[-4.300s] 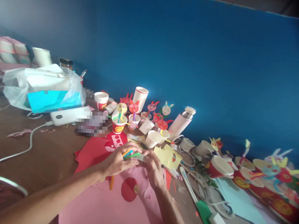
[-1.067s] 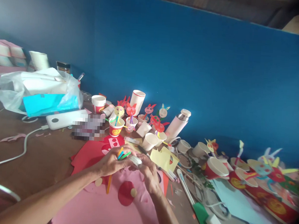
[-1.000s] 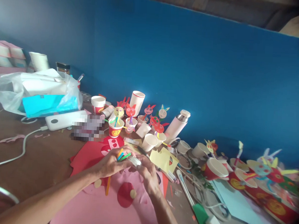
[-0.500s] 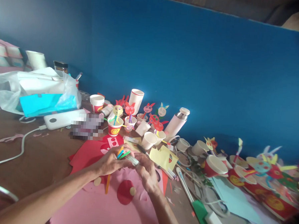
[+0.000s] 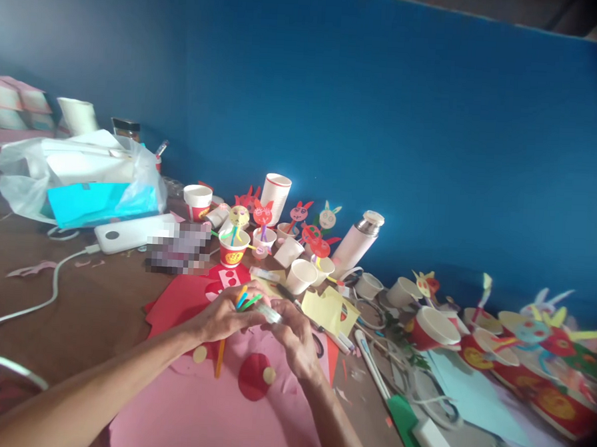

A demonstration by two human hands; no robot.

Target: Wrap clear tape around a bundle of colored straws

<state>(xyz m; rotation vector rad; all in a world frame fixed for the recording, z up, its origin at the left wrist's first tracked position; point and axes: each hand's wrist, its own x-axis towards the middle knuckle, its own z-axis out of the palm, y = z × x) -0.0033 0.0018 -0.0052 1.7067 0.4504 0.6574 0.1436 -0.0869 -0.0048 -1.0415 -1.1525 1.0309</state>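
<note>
My left hand (image 5: 223, 318) is closed round several narrow coloured strips (image 5: 247, 301), orange, blue and green, whose ends stick up above the fingers. Between both hands is a small, whitish, see-through piece (image 5: 268, 313); its kind is not clear. My right hand (image 5: 295, 337) pinches it from the right, with the fingertips partly hidden. Under the hands lies a pink paper sheet (image 5: 208, 412), overlapping red paper (image 5: 174, 304). A red paper circle (image 5: 255, 377) and a small cream disc (image 5: 269, 375) rest on the pink sheet. An orange strip (image 5: 220, 359) hangs or lies below my left hand.
Paper cups (image 5: 302, 277) with paper animal faces stand behind the hands, near a pink thermos (image 5: 358, 243). Yellow paper (image 5: 328, 310) and pens are to the right. A power bank (image 5: 135, 233), cable (image 5: 55, 284) and plastic bag (image 5: 25, 176) occupy the left.
The view has shifted slightly, so everything sits a little further right. Both hands keep nearly the same pose around the whitish piece.
</note>
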